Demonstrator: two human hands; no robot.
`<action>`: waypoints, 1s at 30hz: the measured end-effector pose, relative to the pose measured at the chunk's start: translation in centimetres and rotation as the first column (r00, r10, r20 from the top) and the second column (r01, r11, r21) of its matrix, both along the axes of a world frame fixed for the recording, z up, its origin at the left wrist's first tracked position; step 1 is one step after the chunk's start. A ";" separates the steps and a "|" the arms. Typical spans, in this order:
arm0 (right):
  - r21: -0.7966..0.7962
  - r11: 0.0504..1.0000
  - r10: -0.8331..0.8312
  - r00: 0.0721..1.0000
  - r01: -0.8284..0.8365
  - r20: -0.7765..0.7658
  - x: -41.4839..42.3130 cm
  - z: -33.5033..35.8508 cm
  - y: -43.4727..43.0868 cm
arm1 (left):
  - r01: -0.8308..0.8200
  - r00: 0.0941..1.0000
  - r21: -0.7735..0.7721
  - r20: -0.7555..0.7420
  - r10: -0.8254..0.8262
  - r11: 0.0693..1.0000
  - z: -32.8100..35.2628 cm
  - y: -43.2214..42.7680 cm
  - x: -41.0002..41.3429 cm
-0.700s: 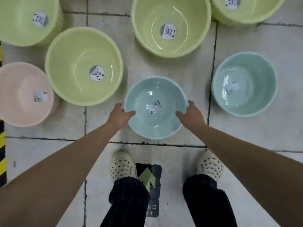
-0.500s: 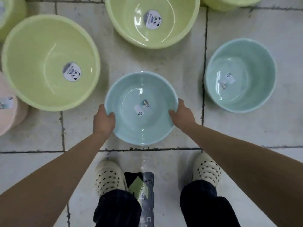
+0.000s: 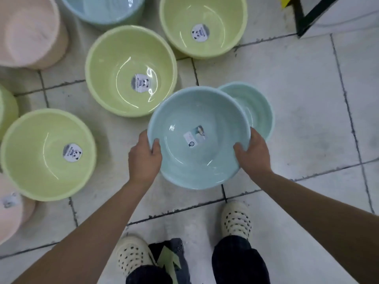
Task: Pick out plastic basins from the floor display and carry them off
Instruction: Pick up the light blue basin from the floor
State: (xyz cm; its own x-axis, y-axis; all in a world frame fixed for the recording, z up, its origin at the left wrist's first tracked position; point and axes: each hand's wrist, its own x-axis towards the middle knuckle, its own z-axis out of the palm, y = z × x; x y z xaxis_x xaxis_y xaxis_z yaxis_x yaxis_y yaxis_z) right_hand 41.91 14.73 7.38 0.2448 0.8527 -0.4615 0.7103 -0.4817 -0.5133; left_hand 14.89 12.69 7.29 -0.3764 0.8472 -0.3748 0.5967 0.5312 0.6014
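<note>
A pale blue basin (image 3: pixel 184 160) with a small label inside is held level above the tiled floor. My left hand (image 3: pixel 144 158) grips its left rim, thumb inside. My right hand (image 3: pixel 253 153) grips its right rim the same way. A second pale blue basin (image 3: pixel 257 111) stands on the floor behind it to the right, partly covered by the held one. Green basins with panda stickers stand on the floor: one (image 3: pixel 123 64) behind the held basin, one (image 3: pixel 37 152) at the left, one (image 3: pixel 215 15) at the top.
Pink basins stand at the top left (image 3: pixel 26 31) and lower left (image 3: pixel 10 214). Another blue basin (image 3: pixel 102 9) is at the top edge. A black frame (image 3: pixel 307 19) stands at the top right. My two feet in dotted clogs flank a floor arrow sticker (image 3: pixel 170 259).
The blue basin has come up off the floor in both hands and moved right, now overlapping the other blue basin. The view has swung left, so the display shifted right.
</note>
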 end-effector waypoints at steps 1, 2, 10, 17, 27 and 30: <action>0.006 1.000 -0.025 1.000 0.025 0.015 1.7 0.8 1.0 | 0.038 0.999 0.005 0.004 -0.038 0.999 0.4 1.6 1.5; 0.009 0.999 -0.042 0.999 0.042 0.023 3.3 1.2 1.9 | 0.077 0.997 0.011 0.002 -0.077 0.997 0.5 3.1 3.0; -0.106 0.972 -0.209 0.978 0.211 0.029 11.5 -1.9 5.4 | 0.289 0.956 -0.015 -0.052 -0.289 0.957 -4.3 11.8 12.2; -0.255 0.936 -0.261 0.964 0.244 -0.038 12.4 -9.5 5.5 | 0.302 0.953 -0.073 0.005 -0.303 0.950 -11.8 12.9 12.8; -0.201 0.915 -0.366 0.929 0.350 -0.048 11.6 -11.8 5.1 | 0.301 0.953 -0.188 0.027 -0.301 0.935 -13.6 12.4 12.8; -0.141 0.943 -0.311 0.949 0.301 -0.055 11.1 -8.8 5.7 | 0.294 0.956 -0.209 0.081 -0.283 0.933 -11.4 11.9 11.6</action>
